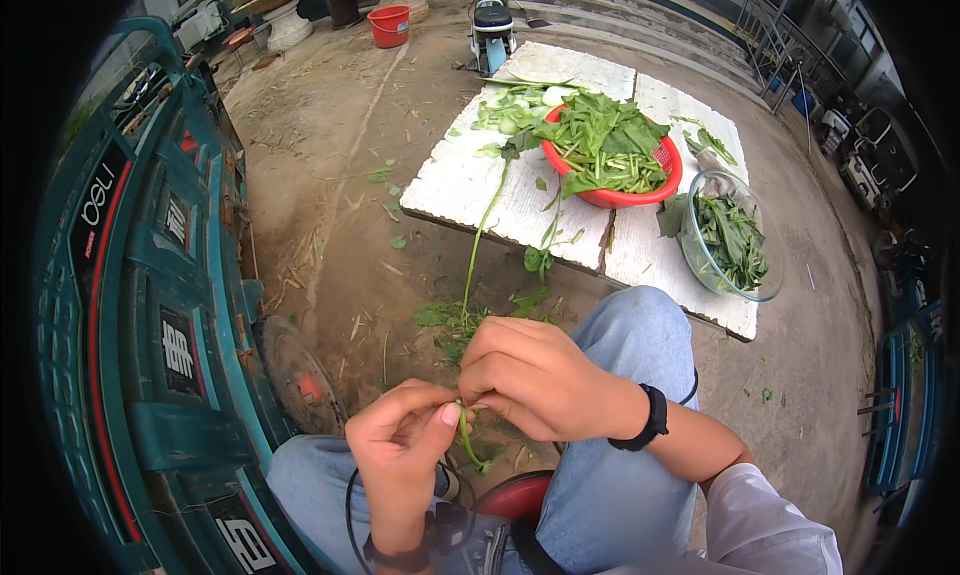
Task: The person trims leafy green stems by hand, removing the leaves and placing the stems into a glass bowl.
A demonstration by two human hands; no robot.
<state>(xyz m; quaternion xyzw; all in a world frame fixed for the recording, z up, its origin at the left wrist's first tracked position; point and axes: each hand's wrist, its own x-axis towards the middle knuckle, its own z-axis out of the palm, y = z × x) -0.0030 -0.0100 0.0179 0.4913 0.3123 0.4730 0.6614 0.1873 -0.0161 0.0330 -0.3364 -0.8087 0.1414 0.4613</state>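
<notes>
A short green vegetable stem [467, 441] is pinched between the thumb and fingers of my left hand [398, 437], its lower end hanging down to a small leafy tip. My right hand [530, 373] is closed, with its fingertips pinching at the stem's upper end right beside my left thumb. Both hands meet above the ground between my knees. Beyond them, a red plastic colander [612, 197] heaped with cut green leaves and stems [610, 135] stands on a white board table [440, 180]. At its right is a clear glass bowl [697, 250] with dark green leaves.
Loose greens [505, 110] lie beside the colander, and a long stem [484, 233] hangs over the table's near edge. Leaf scraps [445, 317] litter the ground. A green cargo tricycle [175, 305] stands close at left. A red bucket [389, 27] and a scooter [492, 25] are farther back.
</notes>
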